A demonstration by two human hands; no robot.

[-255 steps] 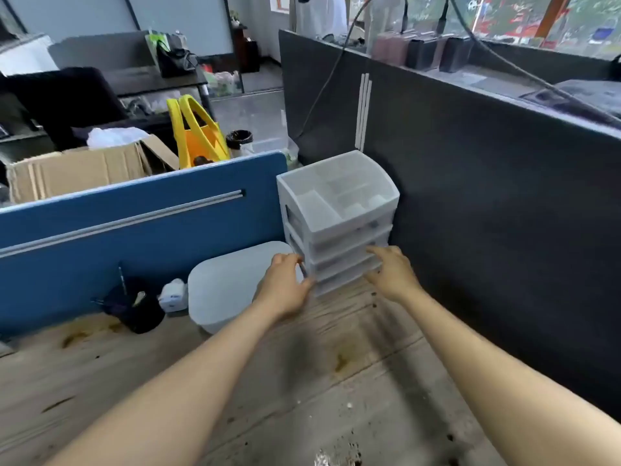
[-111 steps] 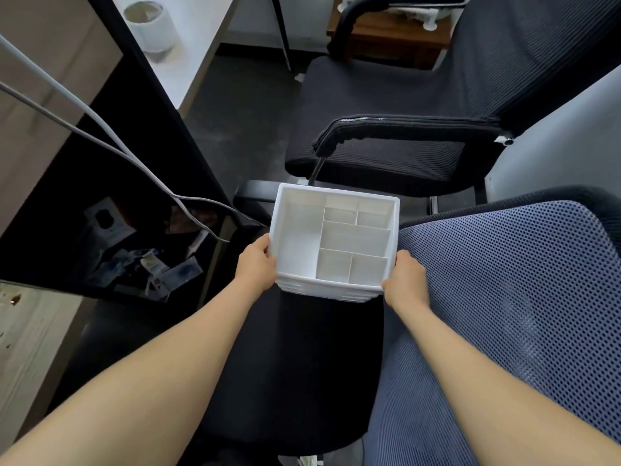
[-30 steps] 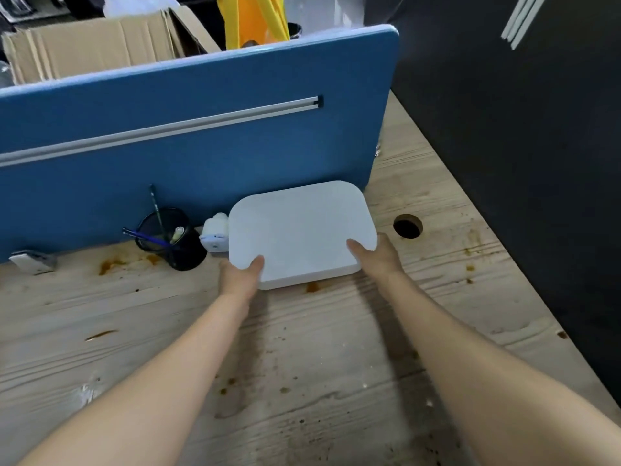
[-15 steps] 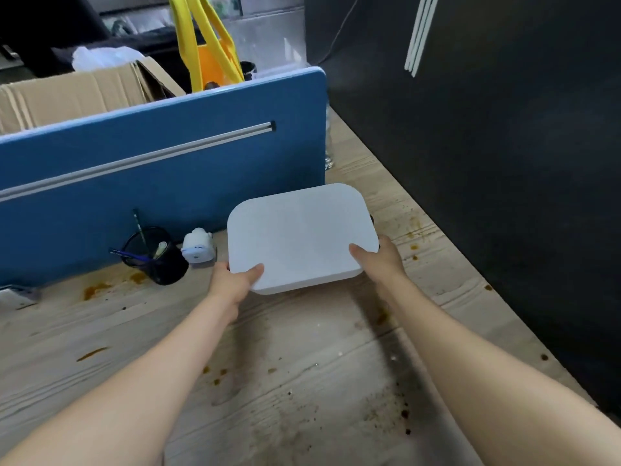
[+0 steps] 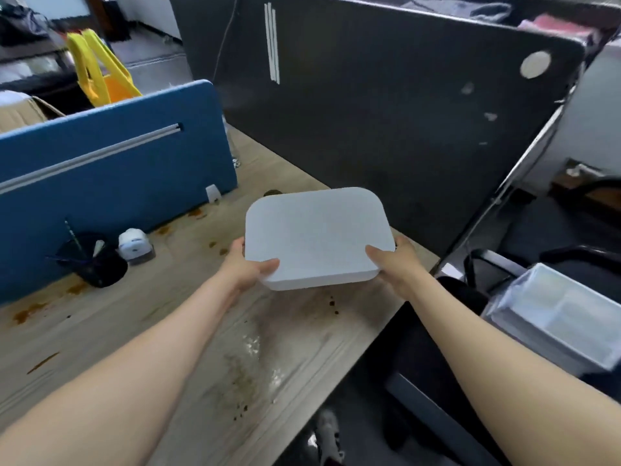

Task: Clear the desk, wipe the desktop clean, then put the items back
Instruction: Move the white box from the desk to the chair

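The stained wooden tabletop [image 5: 141, 317] runs to a dark partition [image 5: 386, 105] on your right. Your left hand [image 5: 247, 269] and right hand [image 5: 395, 264] grip the white rounded box [image 5: 316, 235] by its near corners, held above the tabletop near its right edge; pen cup [image 5: 95, 265] stands well left.

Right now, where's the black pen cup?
The black pen cup stands on the stained wooden desk, far left in the head view, against the blue divider panel, beside a small white gadget.

Both bare arms reach forward; the left hand [image 5: 247, 269] and right hand [image 5: 393, 264] grip the white box [image 5: 316, 237] at its near corners, thumbs on top.
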